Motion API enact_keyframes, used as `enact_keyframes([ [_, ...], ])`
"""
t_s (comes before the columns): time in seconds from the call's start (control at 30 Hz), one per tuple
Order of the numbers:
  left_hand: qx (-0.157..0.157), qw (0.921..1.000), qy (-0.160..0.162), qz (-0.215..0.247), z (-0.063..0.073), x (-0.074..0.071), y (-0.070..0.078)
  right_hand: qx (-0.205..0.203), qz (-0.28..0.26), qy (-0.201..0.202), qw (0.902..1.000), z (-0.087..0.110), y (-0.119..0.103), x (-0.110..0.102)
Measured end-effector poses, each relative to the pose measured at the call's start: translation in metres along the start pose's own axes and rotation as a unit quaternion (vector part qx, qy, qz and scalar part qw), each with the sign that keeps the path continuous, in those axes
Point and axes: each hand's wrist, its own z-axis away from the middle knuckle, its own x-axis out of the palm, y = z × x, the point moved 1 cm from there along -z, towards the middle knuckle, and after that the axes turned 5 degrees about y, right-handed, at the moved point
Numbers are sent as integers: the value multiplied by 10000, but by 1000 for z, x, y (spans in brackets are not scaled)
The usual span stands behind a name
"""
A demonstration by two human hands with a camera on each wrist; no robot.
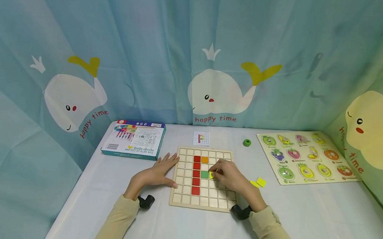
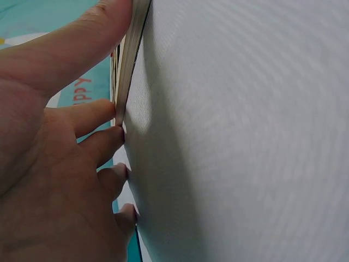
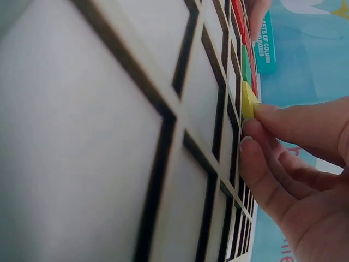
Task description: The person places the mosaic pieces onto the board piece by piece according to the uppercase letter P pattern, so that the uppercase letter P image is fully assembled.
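Note:
A square wooden grid board (image 1: 213, 202) lies on the table, with a column of several red tiles (image 1: 196, 182) set in its cells. An orange tile (image 1: 204, 159) sits right of the column's top, and a green tile (image 1: 204, 174) lower down. Beside the green one, my right hand (image 1: 229, 174) pinches a yellow tile (image 3: 248, 100) between thumb and fingertips; it is tilted in the right wrist view. My left hand (image 1: 158, 173) is spread at the board's left side, its thumb (image 2: 103, 27) and fingertips touching the edge.
Loose yellow tiles (image 1: 261, 181) lie right of the board, partly behind my right forearm. Beyond the board are a printed grid card (image 1: 201, 138) and a green bead (image 1: 247, 143). A flat box (image 1: 133, 140) stands left; a fruit puzzle board (image 1: 310, 159) lies right. Curtains (image 1: 168, 55) hang behind.

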Motion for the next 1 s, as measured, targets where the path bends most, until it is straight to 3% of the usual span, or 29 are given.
enact_keyframes([
  [0.2, 12, 10000, -6, 49, 0, 0, 2, 151, -54, 191, 9997, 2, -1, -2],
  [0.67, 6, 10000, -18, -19, -2, 0, -2, 147, -48, 52, 9999, 8, -5, -9],
  [1.0, 28, 10000, -17, -38, 0, 1, -1, 298, -119, 189, 9993, 29, 0, -24],
])
